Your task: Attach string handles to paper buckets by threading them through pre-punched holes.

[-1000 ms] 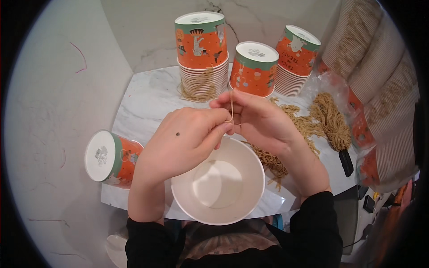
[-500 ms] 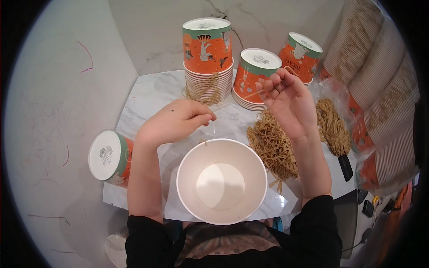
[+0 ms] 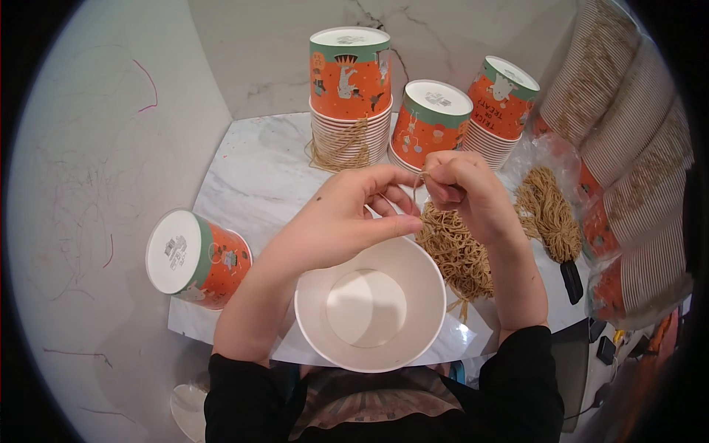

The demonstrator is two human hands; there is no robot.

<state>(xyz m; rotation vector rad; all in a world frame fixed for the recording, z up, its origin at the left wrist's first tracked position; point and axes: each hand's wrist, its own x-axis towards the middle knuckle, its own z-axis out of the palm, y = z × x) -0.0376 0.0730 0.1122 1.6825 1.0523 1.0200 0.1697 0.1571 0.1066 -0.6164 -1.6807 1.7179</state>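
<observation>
Above the far right rim of a white paper bucket, my two hands meet over a thin tan cord. My right hand is closed in a pinch on the cord. My left hand has its fingers curled and its thumb stretched toward the cord, which runs as a small loop between its fingertips; part of that grip is hidden. The bucket stands upright, mouth toward me, with nothing but light and shadow visible inside. Just right of it, under my right wrist, lies a loose tangled heap of tan cord.
Upside-down stacks of orange and green paper buckets stand at the back. Another orange bucket lies on its side at left. A tan cord bundle lies at right, beside plastic-wrapped stacks of buckets. A wall borders the left.
My hands were apart with the cord stretched between them. My left hand has moved right, and my right hand has come down and closed, so they now meet at the cord.
</observation>
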